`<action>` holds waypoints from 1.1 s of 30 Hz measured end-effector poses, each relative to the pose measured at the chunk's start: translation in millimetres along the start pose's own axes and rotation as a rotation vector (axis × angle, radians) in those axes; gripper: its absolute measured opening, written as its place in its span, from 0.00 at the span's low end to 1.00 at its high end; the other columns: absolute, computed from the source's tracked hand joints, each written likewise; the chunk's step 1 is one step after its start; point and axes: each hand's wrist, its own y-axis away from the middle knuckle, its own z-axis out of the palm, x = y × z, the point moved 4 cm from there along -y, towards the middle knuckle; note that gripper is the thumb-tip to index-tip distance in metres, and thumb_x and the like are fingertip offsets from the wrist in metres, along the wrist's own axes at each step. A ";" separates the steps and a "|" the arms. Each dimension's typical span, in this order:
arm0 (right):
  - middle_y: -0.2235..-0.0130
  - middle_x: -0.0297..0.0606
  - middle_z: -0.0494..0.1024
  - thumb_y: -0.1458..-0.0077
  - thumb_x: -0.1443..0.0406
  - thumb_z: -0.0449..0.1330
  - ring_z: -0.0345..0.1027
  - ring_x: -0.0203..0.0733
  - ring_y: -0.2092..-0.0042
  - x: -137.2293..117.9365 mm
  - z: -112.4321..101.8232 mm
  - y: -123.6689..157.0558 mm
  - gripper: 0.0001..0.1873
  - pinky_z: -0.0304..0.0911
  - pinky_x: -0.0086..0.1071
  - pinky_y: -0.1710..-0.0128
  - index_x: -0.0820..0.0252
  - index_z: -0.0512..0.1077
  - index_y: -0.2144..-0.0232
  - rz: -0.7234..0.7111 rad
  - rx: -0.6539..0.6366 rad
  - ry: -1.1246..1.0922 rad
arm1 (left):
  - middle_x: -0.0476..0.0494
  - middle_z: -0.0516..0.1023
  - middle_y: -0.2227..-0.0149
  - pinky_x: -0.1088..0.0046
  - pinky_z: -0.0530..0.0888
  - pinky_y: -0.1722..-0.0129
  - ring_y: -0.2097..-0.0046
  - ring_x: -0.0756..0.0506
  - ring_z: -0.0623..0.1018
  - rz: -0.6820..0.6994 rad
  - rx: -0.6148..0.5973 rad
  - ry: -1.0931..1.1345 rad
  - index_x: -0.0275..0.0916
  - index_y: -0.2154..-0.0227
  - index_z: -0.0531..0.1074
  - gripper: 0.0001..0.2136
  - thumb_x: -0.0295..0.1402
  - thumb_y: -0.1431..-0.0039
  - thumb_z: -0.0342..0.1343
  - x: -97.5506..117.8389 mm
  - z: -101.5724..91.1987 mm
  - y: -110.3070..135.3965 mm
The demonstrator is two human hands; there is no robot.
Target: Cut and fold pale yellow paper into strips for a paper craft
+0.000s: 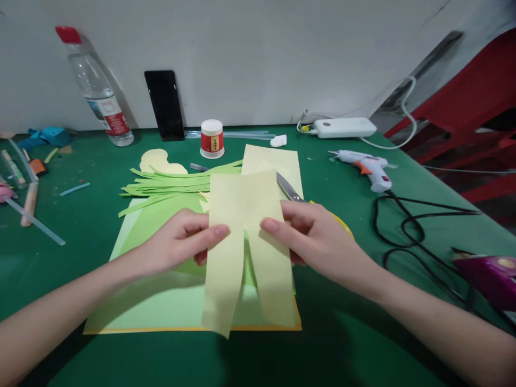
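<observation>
A pale yellow sheet of paper (pixel 245 196) is held up in front of me, slit from its lower edge to about the middle, so two flaps hang apart. My left hand (pixel 187 236) pinches its left side, thumb in front. On the right side my right hand (pixel 308 234) grips it the same way. Scissors (pixel 287 187) with yellow handles lie behind the sheet and the right hand, partly hidden. Below are stacked green and light green sheets (pixel 169 306). Thin green paper strips (pixel 161 186) and another pale yellow sheet (pixel 274 156) lie beyond.
Along the wall stand a water bottle (pixel 100 97), a phone (pixel 164 105) and a paper cup (pixel 212 140). Rounded yellow cutouts (pixel 157 162) lie left. At right are a glue gun (pixel 366 165) with its black cord, a white power strip (pixel 344 127) and a purple object (pixel 489 277).
</observation>
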 end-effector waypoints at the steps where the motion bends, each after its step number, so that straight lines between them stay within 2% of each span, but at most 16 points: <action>1: 0.84 0.26 0.55 0.47 0.57 0.52 0.48 0.27 0.83 -0.6 0.1 -0.4 0.17 0.43 0.24 0.87 0.59 0.59 0.82 -0.016 0.007 -0.004 | 0.52 0.63 0.84 0.80 0.62 0.81 0.81 0.54 0.64 -0.017 -0.043 0.006 0.37 0.85 0.62 0.17 0.38 0.43 0.47 -0.9 2.5 -0.2; 4: 0.85 0.26 0.52 0.45 0.58 0.49 0.46 0.26 0.84 -1.6 1.7 -1.3 0.21 0.41 0.25 0.87 0.59 0.53 0.86 -0.043 0.017 0.025 | 0.50 0.68 0.81 0.79 0.66 0.79 0.79 0.52 0.68 -0.056 -0.094 0.084 0.37 0.81 0.67 0.14 0.40 0.44 0.49 -2.9 7.5 0.0; 9: 0.85 0.25 0.51 0.45 0.59 0.49 0.47 0.26 0.84 0.6 6.6 -0.3 0.21 0.43 0.24 0.87 0.58 0.52 0.86 0.003 -0.029 -0.001 | 0.50 0.69 0.82 0.79 0.66 0.76 0.79 0.52 0.69 -0.014 0.046 0.070 0.37 0.84 0.66 0.20 0.40 0.41 0.43 -0.6 2.3 -0.1; 14: 0.85 0.26 0.52 0.44 0.59 0.48 0.49 0.26 0.84 0.4 5.4 -0.5 0.21 0.45 0.23 0.87 0.59 0.53 0.85 -0.018 -0.007 -0.050 | 0.53 0.67 0.84 0.80 0.63 0.76 0.80 0.54 0.66 -0.001 -0.014 -0.034 0.36 0.86 0.65 0.21 0.38 0.40 0.43 1.5 1.6 -0.9; 20: 0.86 0.25 0.51 0.44 0.59 0.48 0.46 0.26 0.84 -2.0 2.2 0.2 0.23 0.42 0.24 0.86 0.59 0.50 0.87 -0.070 -0.013 0.018 | 0.53 0.66 0.85 0.80 0.64 0.75 0.80 0.54 0.67 0.003 -0.055 -0.074 0.36 0.86 0.64 0.20 0.37 0.40 0.42 3.1 0.5 0.0; 25: 0.85 0.25 0.49 0.44 0.59 0.49 0.43 0.26 0.84 -0.8 -3.6 -0.6 0.21 0.40 0.25 0.87 0.60 0.53 0.86 -0.036 -0.017 0.039 | 0.55 0.65 0.86 0.81 0.63 0.78 0.81 0.55 0.66 0.067 -0.054 -0.122 0.37 0.84 0.63 0.18 0.34 0.40 0.42 5.6 -4.6 -2.4; 29: 0.85 0.27 0.54 0.47 0.57 0.53 0.46 0.26 0.84 2.1 -18.1 -5.4 0.21 0.40 0.26 0.87 0.60 0.60 0.86 0.011 -0.048 0.049 | 0.53 0.65 0.88 0.79 0.62 0.80 0.84 0.55 0.64 0.070 -0.074 -0.220 0.36 0.87 0.64 0.20 0.35 0.40 0.43 1.8 -6.0 -3.7; 33: 0.82 0.32 0.66 0.53 0.55 0.60 0.57 0.30 0.82 10.4 -48.5 -13.3 0.17 0.48 0.25 0.87 0.60 0.67 0.85 0.074 0.082 -0.106 | 0.51 0.65 0.89 0.79 0.60 0.81 0.85 0.55 0.61 0.037 -0.046 -0.254 0.36 0.91 0.63 0.23 0.36 0.41 0.44 -2.5 -7.7 -3.3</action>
